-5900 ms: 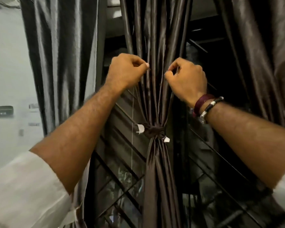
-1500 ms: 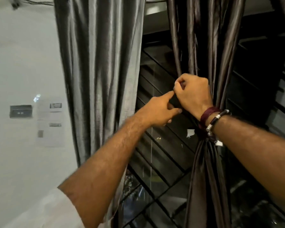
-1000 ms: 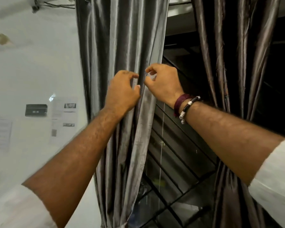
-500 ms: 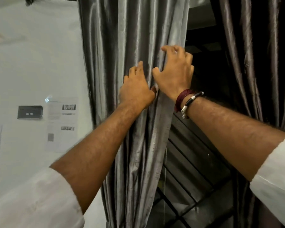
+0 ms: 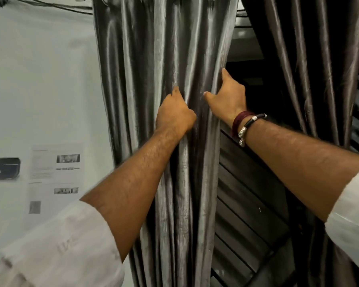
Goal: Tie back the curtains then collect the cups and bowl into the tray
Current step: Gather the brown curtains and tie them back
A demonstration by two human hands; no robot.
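Both hands gathering the grey curtain (image 5: 153,59) by the wall; left hand (image 5: 174,114) gripping a fold, right hand (image 5: 226,96) fingers curling round its edge; next, prob. bunching & tying; cups, bowl, tray not in view.

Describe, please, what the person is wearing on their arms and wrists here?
Both forearms are bare, with white sleeves pushed up near the elbows: left sleeve, right sleeve. The right wrist carries a maroon thread band and a black bracelet with silver fittings. The left wrist shows nothing worn.
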